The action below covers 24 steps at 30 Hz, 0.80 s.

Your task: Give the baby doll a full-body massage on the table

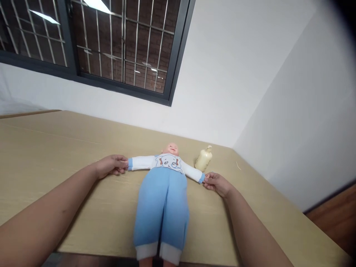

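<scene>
At lower centre, the doll (155,189) is pinched at both arm ends by left hand (111,165) and right hand (218,183) (presumably to spread them).

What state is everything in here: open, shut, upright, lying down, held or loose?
Doll: dressed, lying face up, arms spread.
Left hand: closed, holding the end of one doll arm.
Right hand: closed, holding the end of the other.
Pump bottle: upright, not held; pump position too small to tell.
Window: barred; looks shut, latch unclear.
</scene>
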{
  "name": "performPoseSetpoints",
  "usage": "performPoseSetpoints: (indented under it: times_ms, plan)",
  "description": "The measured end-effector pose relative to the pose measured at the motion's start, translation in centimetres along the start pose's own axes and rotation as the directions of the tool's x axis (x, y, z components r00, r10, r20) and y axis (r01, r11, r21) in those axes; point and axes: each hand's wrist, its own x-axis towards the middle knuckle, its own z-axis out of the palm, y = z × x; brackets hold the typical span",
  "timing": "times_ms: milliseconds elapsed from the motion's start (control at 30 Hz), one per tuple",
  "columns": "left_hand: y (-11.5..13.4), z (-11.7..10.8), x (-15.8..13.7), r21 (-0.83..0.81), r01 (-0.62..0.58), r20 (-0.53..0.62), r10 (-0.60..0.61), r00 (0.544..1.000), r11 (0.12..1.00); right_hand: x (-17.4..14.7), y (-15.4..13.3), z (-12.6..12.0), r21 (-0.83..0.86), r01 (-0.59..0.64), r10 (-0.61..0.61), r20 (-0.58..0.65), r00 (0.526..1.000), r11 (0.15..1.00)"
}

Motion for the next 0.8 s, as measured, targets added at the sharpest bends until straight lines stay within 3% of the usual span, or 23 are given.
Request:
performPoseSetpoints:
  times_ms: [100,200,300,467,800]
  plan:
    - [-0.20,0.14,0.16,0.001,0.016,-0.110,-0.016,0.994,1.000,0.07,0.47,-0.07,-0.009,0.088,-0.088,-0.083,0.993,0.996]
    - [-0.27,0.57,0.41,0.006,0.034,-0.159,-0.033,0.987,0.999,0.11,0.56,-0.11,-0.036,0.084,-0.087,-0.094,0.992,0.996]
    - [-0.37,0.83,0.42,0.060,0.023,-0.141,-0.014,0.990,0.998,0.02,0.38,-0.12,-0.012,0.074,-0.075,-0.062,0.995,0.997]
    - [-0.77,0.86,0.49,0.174,-0.007,-0.134,0.030,0.991,0.985,-0.14,0.10,0.01,0.021,0.062,-0.059,-0.106,0.993,0.998]
    - [-0.45,0.32,0.05,0.032,0.006,-0.028,-0.005,1.000,0.999,0.13,0.39,-0.75,0.163,0.061,-0.053,-0.052,0.997,0.985]
